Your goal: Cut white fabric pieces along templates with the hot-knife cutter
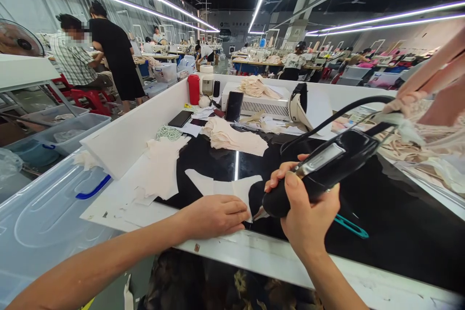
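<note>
Black tabletop point(392, 208): white fabric point(222, 186) under left hand point(214, 215).

Fabric piece point(222, 187): off-white, shallow curved shape, narrow point at left end, broader right end; lies flat on black work surface point(366, 203), toward its near edge, left part; near margin partly hidden. Handheld tool point(341, 164): glossy black, long rounded body, pale panel on upper side; raised over black work surface, slanted, rounded end lower left, just beside fabric piece's right end.
</note>
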### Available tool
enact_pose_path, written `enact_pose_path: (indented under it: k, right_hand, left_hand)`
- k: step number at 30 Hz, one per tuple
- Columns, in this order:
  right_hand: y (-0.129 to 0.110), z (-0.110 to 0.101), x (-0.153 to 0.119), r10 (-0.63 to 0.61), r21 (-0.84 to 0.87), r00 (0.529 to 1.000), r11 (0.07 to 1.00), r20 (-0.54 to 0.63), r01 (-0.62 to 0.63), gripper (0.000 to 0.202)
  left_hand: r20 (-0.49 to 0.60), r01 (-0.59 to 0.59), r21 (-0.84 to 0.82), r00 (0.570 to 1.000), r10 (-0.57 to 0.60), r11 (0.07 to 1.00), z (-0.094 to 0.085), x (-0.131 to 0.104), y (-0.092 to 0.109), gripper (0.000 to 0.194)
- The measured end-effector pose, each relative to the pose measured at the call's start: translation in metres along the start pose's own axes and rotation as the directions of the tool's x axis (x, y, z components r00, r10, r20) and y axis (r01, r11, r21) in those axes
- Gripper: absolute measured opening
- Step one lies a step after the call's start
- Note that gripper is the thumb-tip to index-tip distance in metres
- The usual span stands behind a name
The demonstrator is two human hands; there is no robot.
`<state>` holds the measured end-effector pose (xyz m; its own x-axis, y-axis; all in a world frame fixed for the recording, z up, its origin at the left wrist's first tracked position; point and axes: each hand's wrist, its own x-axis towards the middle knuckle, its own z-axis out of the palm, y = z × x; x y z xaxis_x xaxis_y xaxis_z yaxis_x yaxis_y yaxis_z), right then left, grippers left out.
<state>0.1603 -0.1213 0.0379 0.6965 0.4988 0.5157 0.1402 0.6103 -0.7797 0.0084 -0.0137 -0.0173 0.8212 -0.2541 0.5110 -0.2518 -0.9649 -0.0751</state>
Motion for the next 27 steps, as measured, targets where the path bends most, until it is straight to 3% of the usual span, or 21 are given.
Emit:
enact_pose_path:
  k: [16, 27]
  right_hand:
    - [-0.001, 0.002, -0.002, 0.035, 0.000, 0.999, 0.999, -0.032, -0.035, 0.039]
    - [0.003, 0.000, -0.001, 0.117, -0.058, 0.986, 0.990, -0.122, -0.125, 0.049]
  left_hand:
    - [0.004, -0.005, 0.025, 1.000, 0.005, 1.000, 0.000, 0.001, 0.000, 0.029]
    - [0.093, -0.022, 0.062, 0.996, 0.016, 0.998, 0.016, -0.002, -0.005, 0.037]
